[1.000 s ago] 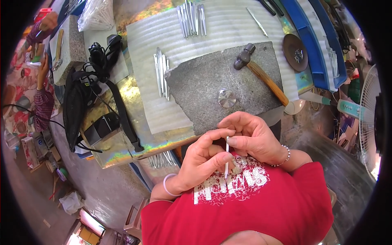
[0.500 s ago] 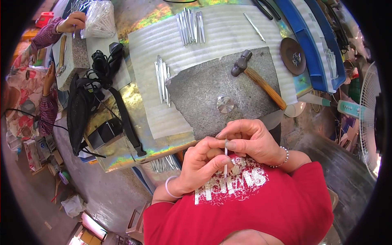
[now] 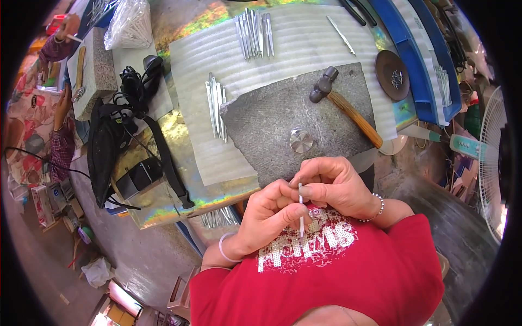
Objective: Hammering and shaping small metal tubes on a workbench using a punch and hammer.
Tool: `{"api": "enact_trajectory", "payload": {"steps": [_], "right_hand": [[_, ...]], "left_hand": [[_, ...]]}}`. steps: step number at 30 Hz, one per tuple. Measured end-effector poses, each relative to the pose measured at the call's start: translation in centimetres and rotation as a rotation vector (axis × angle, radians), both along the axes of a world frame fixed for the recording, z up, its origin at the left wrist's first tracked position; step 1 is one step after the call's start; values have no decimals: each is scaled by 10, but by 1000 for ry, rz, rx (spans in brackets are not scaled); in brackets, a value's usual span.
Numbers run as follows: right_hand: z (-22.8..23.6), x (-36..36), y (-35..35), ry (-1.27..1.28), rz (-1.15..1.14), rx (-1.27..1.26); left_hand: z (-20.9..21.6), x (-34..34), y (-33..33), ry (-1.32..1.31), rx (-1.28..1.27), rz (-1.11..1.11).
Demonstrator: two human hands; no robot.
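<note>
A thin silver metal rod (image 3: pixel 301 220) stands nearly upright between my hands, close to my red shirt. My left hand (image 3: pixel 271 211) pinches it from the left with thumb and fingers. My right hand (image 3: pixel 333 185) closes its thumb and fingertips at the rod's upper end; whatever else lies in that pinch is hidden. Just beyond my hands is a rough grey stone slab (image 3: pixel 261 127), bearing a small round metal disc (image 3: pixel 300 140) and a wooden-handled hammer (image 3: pixel 348 113).
White foam sheeting (image 3: pixel 187 65) under the slab carries rod bundles (image 3: pixel 254 35) and a single rod (image 3: pixel 341 35). A brown dish (image 3: pixel 386 81) holds small metal pieces, beside a blue tray (image 3: pixel 416 81). A black bag (image 3: pixel 106 146) lies left; a co-worker's hand (image 3: pixel 68 27) is beyond.
My hands stay almost in place, still pinching the rod. At the far left, the co-worker's upper hand has moved away from the plastic bag and lifts a thin pale stick.
</note>
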State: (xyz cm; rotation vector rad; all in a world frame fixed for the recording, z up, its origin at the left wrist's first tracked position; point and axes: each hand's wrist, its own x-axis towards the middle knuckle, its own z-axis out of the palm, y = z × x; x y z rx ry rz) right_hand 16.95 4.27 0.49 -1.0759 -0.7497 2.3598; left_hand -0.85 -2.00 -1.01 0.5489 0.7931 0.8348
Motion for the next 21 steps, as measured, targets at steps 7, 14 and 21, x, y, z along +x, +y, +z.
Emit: {"api": "enact_trajectory", "payload": {"steps": [7, 14, 21], "right_hand": [[-3, 1, 1, 27, 4, -71], [1, -2, 2, 22, 1, -41], [1, 3, 4, 59, 1, -22]], "left_hand": [[0, -1, 4, -54, -52, 11], [0, 0, 3, 2, 14, 20], [0, 0, 5, -13, -1, 31]]}}
